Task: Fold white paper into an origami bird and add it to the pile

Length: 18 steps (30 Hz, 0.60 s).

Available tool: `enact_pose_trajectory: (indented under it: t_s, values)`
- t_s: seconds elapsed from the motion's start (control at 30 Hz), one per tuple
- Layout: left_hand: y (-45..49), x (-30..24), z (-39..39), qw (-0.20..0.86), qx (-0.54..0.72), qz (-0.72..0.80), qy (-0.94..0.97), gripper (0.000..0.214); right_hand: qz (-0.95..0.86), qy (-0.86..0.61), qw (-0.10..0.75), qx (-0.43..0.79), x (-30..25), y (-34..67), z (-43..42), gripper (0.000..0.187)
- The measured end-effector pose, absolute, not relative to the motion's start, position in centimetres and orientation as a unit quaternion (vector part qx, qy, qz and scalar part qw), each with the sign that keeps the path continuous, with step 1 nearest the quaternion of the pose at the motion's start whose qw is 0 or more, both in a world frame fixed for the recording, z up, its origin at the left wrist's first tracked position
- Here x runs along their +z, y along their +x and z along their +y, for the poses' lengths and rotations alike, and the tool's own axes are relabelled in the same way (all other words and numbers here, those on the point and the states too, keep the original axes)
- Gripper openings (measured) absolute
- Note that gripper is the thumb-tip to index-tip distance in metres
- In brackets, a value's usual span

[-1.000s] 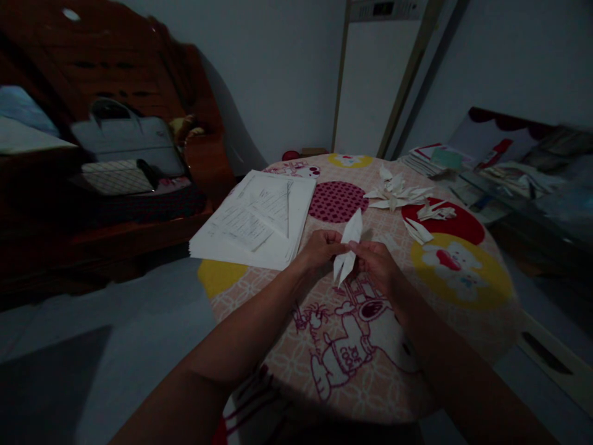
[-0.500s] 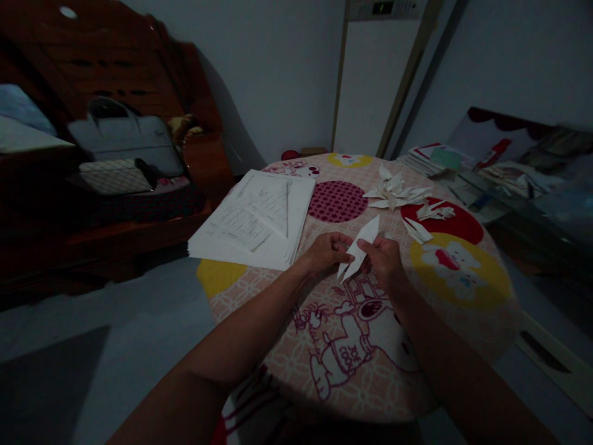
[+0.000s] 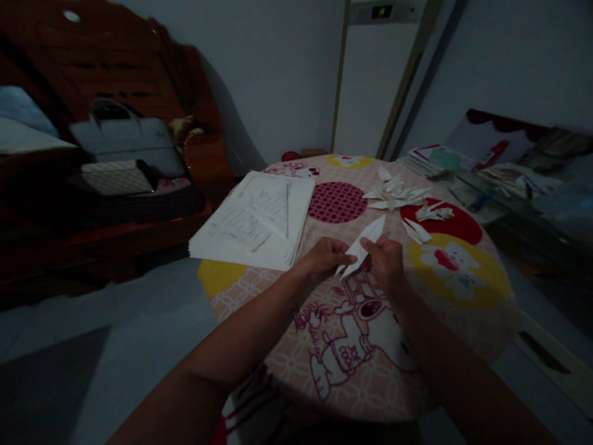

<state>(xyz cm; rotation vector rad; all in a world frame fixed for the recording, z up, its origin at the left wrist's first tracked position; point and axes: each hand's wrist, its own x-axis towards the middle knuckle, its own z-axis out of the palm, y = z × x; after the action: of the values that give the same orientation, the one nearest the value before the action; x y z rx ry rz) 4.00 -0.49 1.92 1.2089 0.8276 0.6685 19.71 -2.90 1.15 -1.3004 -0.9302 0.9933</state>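
Between my two hands is a piece of folded white paper (image 3: 361,248), a long diamond with a pointed far end and two split points toward me. My left hand (image 3: 328,254) pinches its lower left side, thumb on top. On its right edge my right hand (image 3: 387,258) is closed, with the thumb pressed on the upper face and the other fingers partly hidden beneath. The paper is held just above the patterned tablecloth (image 3: 296,361). Beyond my right hand lie several folded paper pieces (image 3: 393,190) with pointed petals, and a smaller folded piece (image 3: 417,231).
A stack of printed sheets (image 3: 222,244) lies at the table's left, a folded triangle (image 3: 273,210) on top. Another crumpled paper piece (image 3: 434,213) rests on the red circle. To the left stands a wooden bench (image 3: 204,154) with a grey bag (image 3: 134,145). A glass-topped surface (image 3: 504,198) with papers stands right.
The folded paper has tilted a little further to the right, its far tip moving right. Both hands keep their hold and have shifted only slightly.
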Motion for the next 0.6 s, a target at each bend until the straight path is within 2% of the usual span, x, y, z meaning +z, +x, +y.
enact_pose_trajectory:
  t_s: [0.3,0.6]
  values:
    - [4.6,1.4,-0.5,0.701,0.293,0.325,0.563,0.042,-0.371,-0.553,0.626,0.405,0.5,19.8,-2.5,0.033]
    - [4.8,2.3,-1.0,0.722,0.301,0.354,0.513,0.014,-0.323,-0.547,0.654,0.412,0.8,20.0,-2.4,0.031]
